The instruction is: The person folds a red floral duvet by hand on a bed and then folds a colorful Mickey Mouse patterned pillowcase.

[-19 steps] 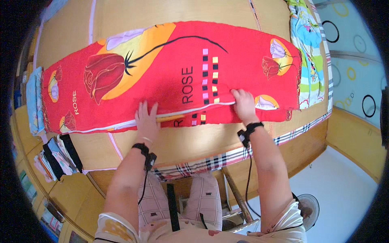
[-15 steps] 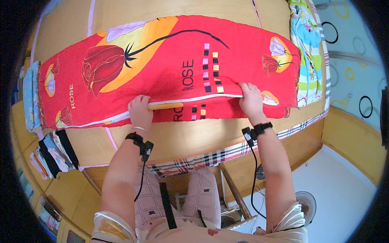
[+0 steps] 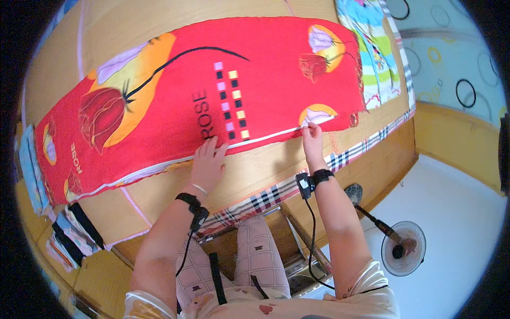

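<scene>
Now the red rose-print towel (image 3: 212, 95) lies spread flat across the mat-covered bed (image 3: 265, 175), where half a second ago its near edge was doubled over under both hands. The left hand (image 3: 208, 162) presses open-fingered on the hem, the right hand (image 3: 312, 139) pinches it; no container shows

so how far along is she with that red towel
The red towel already lies spread lengthwise on the tan table, its near long edge doubled over. In hand: the left hand presses flat on that near edge while the right hand pinches it by the corner. Left to do, judging by its full length: any crosswise folds; it is not yet a compact stack like the folded cloths nearby.
</scene>
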The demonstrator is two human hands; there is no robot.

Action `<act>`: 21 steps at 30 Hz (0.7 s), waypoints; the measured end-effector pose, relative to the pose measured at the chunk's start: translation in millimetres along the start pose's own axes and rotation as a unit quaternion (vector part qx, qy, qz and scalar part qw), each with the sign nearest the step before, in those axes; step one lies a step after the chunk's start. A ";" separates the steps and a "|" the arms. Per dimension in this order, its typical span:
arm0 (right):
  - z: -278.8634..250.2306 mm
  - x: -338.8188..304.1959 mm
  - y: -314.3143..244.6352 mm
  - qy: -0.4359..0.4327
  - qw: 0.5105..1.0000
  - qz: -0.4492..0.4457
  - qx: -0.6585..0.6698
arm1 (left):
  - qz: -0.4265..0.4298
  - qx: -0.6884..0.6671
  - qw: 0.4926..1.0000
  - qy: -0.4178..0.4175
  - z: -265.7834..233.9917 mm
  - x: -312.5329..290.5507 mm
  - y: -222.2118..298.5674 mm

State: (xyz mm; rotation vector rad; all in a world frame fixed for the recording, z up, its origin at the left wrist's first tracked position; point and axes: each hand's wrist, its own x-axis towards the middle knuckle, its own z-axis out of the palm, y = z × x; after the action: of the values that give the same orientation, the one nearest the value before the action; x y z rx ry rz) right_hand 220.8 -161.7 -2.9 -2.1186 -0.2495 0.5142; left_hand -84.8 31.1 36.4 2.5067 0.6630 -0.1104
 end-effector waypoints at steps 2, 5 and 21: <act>-31.8 32.1 20.3 0.047 0.991 0.085 0.094 | 0.010 -0.001 1.000 0.013 10.5 34.2 31.9; -50.9 70.4 11.5 0.048 0.944 0.166 0.280 | -0.006 0.037 0.999 0.010 14.1 68.8 62.9; -78.4 90.8 29.2 0.222 0.923 0.145 0.278 | -0.050 0.129 0.984 -0.114 3.3 98.9 53.9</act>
State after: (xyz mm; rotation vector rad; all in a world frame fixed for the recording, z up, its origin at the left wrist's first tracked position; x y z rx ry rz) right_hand 336.7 -203.2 -12.2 -1.6501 0.4317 0.2189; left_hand 27.9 32.9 38.9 2.6484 0.7159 -0.5420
